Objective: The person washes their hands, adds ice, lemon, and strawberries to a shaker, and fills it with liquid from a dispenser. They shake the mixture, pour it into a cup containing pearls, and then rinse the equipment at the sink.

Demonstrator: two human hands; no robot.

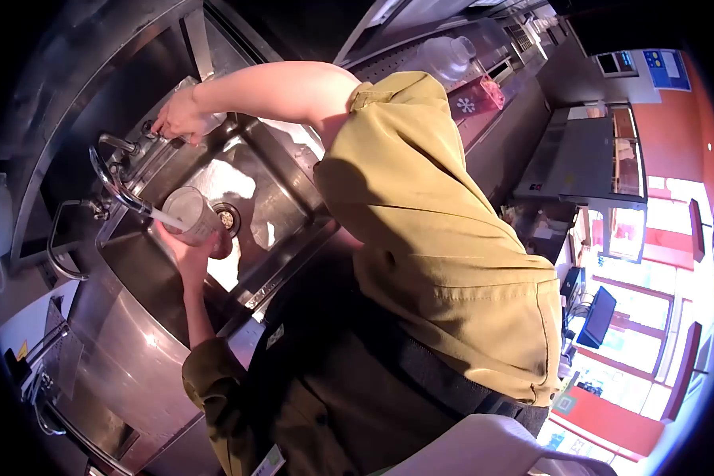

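Note:
My left hand (189, 252) holds a clear cup or pitcher (192, 208) over the sink (271, 186), its fingers wrapped round the lower side. Water from the curved faucet (113, 187) runs into the open mouth of this container. Up at the back of the sink, my right hand (181, 117) is at a tap handle (148, 127), with its fingers closed on it. Below the container, the round drain (227, 217) shows in the sink floor.
Another bent metal pipe (58, 238) stands left of the faucet. Steel counter surface (147, 317) lies beside the sink. Along the counter at the upper right are clear plastic containers (446, 57) and a red box (477, 97). Farther off are a monitor (596, 317) and windows.

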